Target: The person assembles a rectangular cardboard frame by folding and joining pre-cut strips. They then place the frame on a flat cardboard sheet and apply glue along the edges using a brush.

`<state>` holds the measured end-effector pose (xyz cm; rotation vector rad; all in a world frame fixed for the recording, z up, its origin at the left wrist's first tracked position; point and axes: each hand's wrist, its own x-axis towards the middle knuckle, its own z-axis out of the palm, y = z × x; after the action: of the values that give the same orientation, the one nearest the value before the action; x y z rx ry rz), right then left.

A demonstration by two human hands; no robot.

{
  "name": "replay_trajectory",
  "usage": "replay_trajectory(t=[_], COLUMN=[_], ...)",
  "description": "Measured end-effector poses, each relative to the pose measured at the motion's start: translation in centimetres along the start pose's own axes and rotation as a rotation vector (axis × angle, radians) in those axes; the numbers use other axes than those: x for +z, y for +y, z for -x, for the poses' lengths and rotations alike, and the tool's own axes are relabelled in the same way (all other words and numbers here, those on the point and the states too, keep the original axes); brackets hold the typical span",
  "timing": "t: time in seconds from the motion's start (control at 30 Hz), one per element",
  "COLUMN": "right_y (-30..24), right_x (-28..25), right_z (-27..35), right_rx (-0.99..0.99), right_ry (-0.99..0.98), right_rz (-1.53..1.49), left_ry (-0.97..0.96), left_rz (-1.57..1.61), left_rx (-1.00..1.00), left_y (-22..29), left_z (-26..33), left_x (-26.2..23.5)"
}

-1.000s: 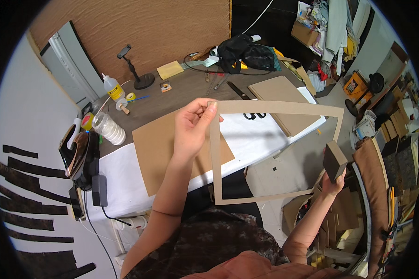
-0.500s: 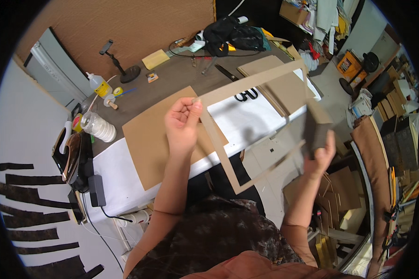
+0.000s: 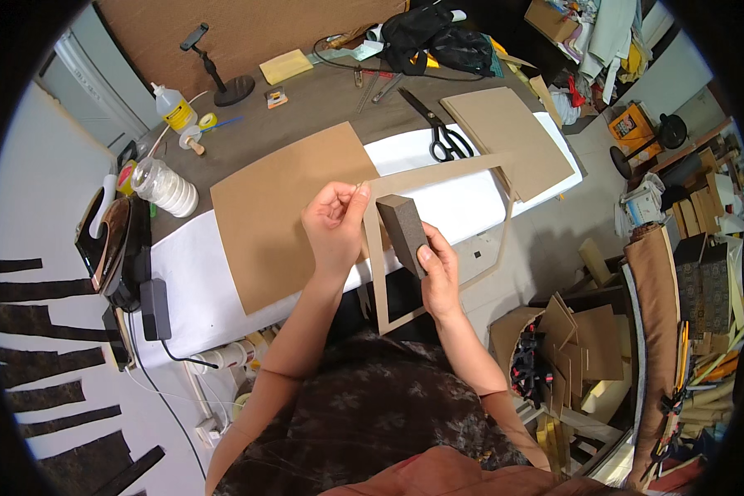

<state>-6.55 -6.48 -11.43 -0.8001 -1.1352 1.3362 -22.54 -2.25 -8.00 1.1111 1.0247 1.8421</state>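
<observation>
My left hand (image 3: 336, 221) pinches one corner of a thin tan cardboard frame (image 3: 426, 175), a flat rectangle with a large opening, and holds it up tilted above the table edge. In my right hand (image 3: 440, 277) is a grey-brown sanding block (image 3: 403, 231), gripped by its lower end. The block lies close beside the frame's near-left strip, at its inner side; whether it touches cannot be told. Under my left hand a brown cardboard sheet (image 3: 264, 207) lies on white paper (image 3: 186, 269). Black-handled scissors (image 3: 448, 147) rest on the table beyond the frame.
Stacked grey-brown boards (image 3: 508, 132) lie at the table's right end. A glue bottle (image 3: 172, 106), a clear ribbed jar (image 3: 169, 188) and a phone stand (image 3: 233, 89) stand at the left. A black bag (image 3: 438, 45) lies at the back. Cardboard scraps (image 3: 595, 339) fill the lower right.
My right hand has brought the sanding block leftward from the frame's right side to its left strip. The frame has tilted and turned, with my left hand still pinching its corner.
</observation>
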Motion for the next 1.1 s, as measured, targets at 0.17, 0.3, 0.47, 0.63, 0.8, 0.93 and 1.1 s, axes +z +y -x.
replay_trajectory(t=[0.17, 0.3, 0.47, 0.63, 0.8, 0.93, 1.1], right_y=[1.3, 1.5, 0.9, 0.2, 0.1, 0.2, -0.1], right_x=[1.4, 1.6, 1.0, 1.1, 1.2, 1.0, 0.8], right_z=[1.1, 1.1, 1.0, 1.4, 1.5, 1.7, 1.5], right_rx=[-0.05, -0.174, -0.243, -0.163, -0.165, -0.24, -0.339], right_ry=[0.045, 0.041, 0.011, 0.071, 0.084, 0.095, 0.068], right_rz=[-0.138, -0.079, -0.029, 0.0, -0.048, -0.026, -0.002], left_ry=[0.014, 0.006, -0.011, -0.034, -0.046, -0.057, -0.076], left_rz=[0.014, 0.025, 0.002, -0.056, -0.052, -0.035, -0.02], left_rx=[-0.016, 0.0, 0.018, 0.03, 0.034, 0.011, 0.013], left_y=[-0.3, -0.2, 0.2, 0.9, 1.3, 1.6, 1.9], left_z=[0.3, 0.4, 0.5, 0.8, 1.0, 1.2, 1.3], left_x=[0.6, 0.9, 1.2, 1.5, 2.0, 2.2, 2.3])
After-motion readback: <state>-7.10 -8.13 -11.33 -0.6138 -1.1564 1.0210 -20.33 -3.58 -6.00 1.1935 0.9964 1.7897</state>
